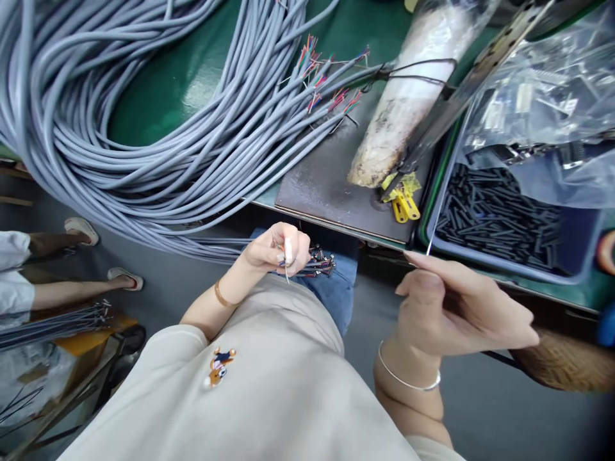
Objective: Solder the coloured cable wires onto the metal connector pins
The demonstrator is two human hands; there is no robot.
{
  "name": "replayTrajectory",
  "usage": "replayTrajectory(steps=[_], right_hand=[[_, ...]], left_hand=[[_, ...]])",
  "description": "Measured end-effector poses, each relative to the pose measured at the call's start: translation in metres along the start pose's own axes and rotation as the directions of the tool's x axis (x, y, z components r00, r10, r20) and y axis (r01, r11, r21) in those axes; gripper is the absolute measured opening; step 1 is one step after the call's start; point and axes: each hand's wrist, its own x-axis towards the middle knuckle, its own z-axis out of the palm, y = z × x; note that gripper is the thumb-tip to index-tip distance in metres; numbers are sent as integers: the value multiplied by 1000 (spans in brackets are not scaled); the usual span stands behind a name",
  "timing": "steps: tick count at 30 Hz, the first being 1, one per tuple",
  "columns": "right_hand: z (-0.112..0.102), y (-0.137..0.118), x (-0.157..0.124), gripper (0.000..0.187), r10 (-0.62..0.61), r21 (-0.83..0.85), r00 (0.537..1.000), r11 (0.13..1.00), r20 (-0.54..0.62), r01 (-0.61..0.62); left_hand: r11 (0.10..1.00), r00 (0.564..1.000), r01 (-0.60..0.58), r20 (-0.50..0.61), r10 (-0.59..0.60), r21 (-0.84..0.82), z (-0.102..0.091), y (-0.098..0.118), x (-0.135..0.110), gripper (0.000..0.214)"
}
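Note:
My left hand (283,248) is closed in front of my waist, with the fine coloured wires (278,248) of a cable end pinched in its fingers. A thin wire end hangs below the thumb. Just beyond this hand, several grey cables (216,250) end in small dark connectors (324,261) over my lap. My right hand (456,307) is raised at the table's front edge, near the blue tray. Its thumb and forefinger pinch a thin white strand (429,244); its kind cannot be made out.
Grey cables (144,166) with stripped coloured ends cover the green table (192,83). A plastic-wrapped white roll (408,89) and yellow-handled tool (405,202) lie on a dark board (327,179). The blue tray (571,272) holds black tubes (500,218) and bagged parts. Another person's legs (72,282) show left.

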Motion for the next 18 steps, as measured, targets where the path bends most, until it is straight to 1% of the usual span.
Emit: replayTrajectory(steps=[3, 6, 7, 9, 11, 13, 15, 18], right_hand=[[3, -2, -1, 33, -9, -10, 1000, 1000, 12, 9], [7, -7, 1, 38, 45, 34, 999, 998, -16, -44], [7, -9, 2, 40, 71, 58, 997, 996, 10, -71], [7, -12, 4, 42, 126, 74, 983, 988, 130, -136], [4, -14, 6, 36, 183, 29, 950, 980, 251, -196], [0, -13, 7, 23, 213, -29, 931, 976, 297, -214], [-3, -10, 6, 11, 214, -67, 935, 977, 283, -204], [-4, -3, 3, 10, 205, -86, 951, 978, 231, -190]], left_hand=[[1000, 1000, -16, 7, 16, -17, 4, 2, 0, 70], [996, 996, -69, 45, 72, -65, 10, 8, 0, 66], [994, 995, -79, 54, 83, -78, 11, 9, 0, 63], [993, 995, -82, 52, 87, -84, 14, 12, 1, 61], [994, 996, -80, 29, 82, -71, 17, 14, 1, 59], [994, 996, -90, 1, 90, -61, 22, 16, 1, 55], [991, 992, -119, -35, 118, -57, 27, 18, 2, 48], [984, 981, -175, -85, 172, -40, 35, 19, 3, 41]])
